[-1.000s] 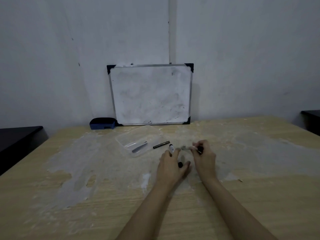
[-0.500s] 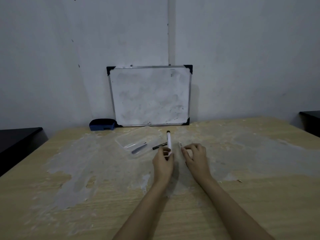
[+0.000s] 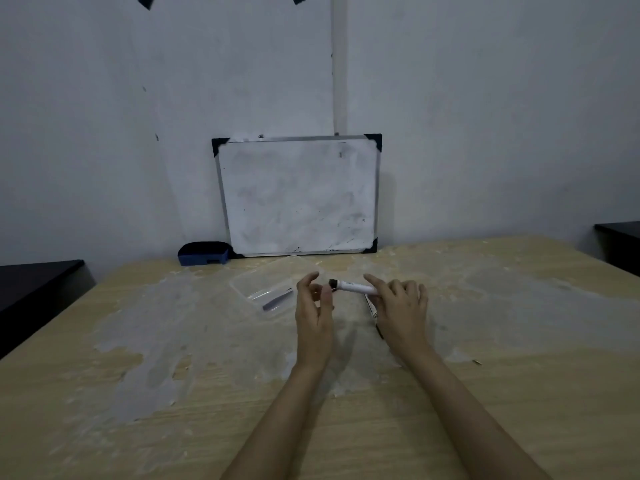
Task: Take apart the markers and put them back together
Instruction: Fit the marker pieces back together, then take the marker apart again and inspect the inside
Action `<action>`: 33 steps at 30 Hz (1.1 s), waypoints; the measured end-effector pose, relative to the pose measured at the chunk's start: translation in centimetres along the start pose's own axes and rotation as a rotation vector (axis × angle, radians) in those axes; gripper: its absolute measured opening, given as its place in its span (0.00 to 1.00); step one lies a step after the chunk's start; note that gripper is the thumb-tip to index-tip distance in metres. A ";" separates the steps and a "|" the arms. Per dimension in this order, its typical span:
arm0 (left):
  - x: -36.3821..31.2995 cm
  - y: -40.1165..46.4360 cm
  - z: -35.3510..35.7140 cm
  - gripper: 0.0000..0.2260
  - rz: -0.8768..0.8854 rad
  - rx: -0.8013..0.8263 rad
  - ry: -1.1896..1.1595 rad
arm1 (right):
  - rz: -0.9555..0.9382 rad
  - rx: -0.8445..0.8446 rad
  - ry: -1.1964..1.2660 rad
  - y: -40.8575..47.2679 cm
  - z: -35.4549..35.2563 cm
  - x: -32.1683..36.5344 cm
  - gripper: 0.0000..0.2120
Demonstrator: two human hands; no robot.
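Right hand (image 3: 401, 308) grips white cylindrical marker barrel (image 3: 356, 287) w/ dark tip pointing left. Left hand (image 3: 313, 306) fingers loosely spread near tip, holding nothing visible

a smudged whiteboard (image 3: 299, 197) leans upright against the grey wall (image 3: 485, 116) at the back of the stained wooden worktop (image 3: 138, 393). a blue eraser (image 3: 203, 253) sits just beside its lower left corner.
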State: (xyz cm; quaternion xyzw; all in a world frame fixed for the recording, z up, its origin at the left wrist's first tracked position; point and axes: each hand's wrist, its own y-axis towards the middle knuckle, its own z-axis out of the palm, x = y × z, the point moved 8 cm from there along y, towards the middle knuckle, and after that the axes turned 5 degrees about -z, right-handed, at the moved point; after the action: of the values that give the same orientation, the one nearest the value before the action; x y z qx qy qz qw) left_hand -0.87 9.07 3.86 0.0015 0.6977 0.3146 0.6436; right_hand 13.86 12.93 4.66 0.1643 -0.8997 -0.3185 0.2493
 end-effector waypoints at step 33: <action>2.4 0.4 2.6 0.19 -0.235 0.348 0.229 | -0.082 -0.341 -0.400 -0.9 -2.8 0.0 0.29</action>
State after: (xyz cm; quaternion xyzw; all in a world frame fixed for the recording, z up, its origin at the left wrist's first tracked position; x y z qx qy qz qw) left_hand 0.88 11.55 1.97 -0.0046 0.8052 0.1108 0.5825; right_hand 15.55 10.92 5.93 0.0902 -0.8569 -0.5015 0.0774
